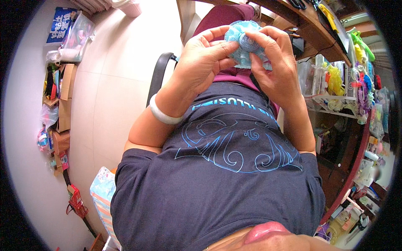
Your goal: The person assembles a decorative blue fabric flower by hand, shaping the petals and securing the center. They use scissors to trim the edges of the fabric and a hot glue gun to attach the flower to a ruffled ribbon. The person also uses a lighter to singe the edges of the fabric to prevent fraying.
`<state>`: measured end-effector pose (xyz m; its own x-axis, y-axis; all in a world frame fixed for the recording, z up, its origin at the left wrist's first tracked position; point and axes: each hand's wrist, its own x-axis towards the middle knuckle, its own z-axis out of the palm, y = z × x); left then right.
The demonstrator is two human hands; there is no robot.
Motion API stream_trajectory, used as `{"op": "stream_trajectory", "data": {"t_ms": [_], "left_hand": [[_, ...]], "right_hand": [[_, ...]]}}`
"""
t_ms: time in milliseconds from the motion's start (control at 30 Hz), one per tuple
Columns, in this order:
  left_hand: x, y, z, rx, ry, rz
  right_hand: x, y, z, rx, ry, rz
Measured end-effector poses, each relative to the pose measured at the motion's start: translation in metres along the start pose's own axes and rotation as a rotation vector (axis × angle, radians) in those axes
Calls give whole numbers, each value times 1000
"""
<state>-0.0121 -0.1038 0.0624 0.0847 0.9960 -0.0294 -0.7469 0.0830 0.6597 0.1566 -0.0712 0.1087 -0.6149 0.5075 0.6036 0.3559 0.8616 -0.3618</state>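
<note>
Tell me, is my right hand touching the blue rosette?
Touching. The head view shows your right hand at the blue rosette, with the index fingertip on the edge of its coiled centre and no gap between them.

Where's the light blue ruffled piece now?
In the head view, the light blue ruffled piece is near the top, right of centre, held between the left hand and right hand.

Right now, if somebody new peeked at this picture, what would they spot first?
Probably the light-blue ruffled rosette at the top, pinched by the left hand and the right hand. Next might come the white bangle on the left forearm, then the dark T-shirt with curly blue lines, filling the middle and lower part.
</note>
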Motion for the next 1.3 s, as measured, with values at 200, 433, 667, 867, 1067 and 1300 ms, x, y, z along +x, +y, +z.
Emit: {"op": "stream_trajectory", "data": {"t_ms": [200, 433, 667, 867, 1067, 1300], "left_hand": [[-1, -3, -2, 97, 1, 40], [1, 2, 4, 113, 7, 63], [1, 4, 1, -97, -5, -141], [7, -5, -7, -4, -5, -154], [17, -8, -10, -44, 108, -115], [40, -17, -19, 66, 163, -60]], "right_hand": [[-1, -1, 1, -4, 4, -1], [1, 2, 1, -16, 33, 6], [-5, 8, 8, -2, 89, 78], [-4, 16, 18, 1, 73, 83], [2, 30, 25, 5, 64, 94], [7, 48, 37, 2, 48, 126]]}}
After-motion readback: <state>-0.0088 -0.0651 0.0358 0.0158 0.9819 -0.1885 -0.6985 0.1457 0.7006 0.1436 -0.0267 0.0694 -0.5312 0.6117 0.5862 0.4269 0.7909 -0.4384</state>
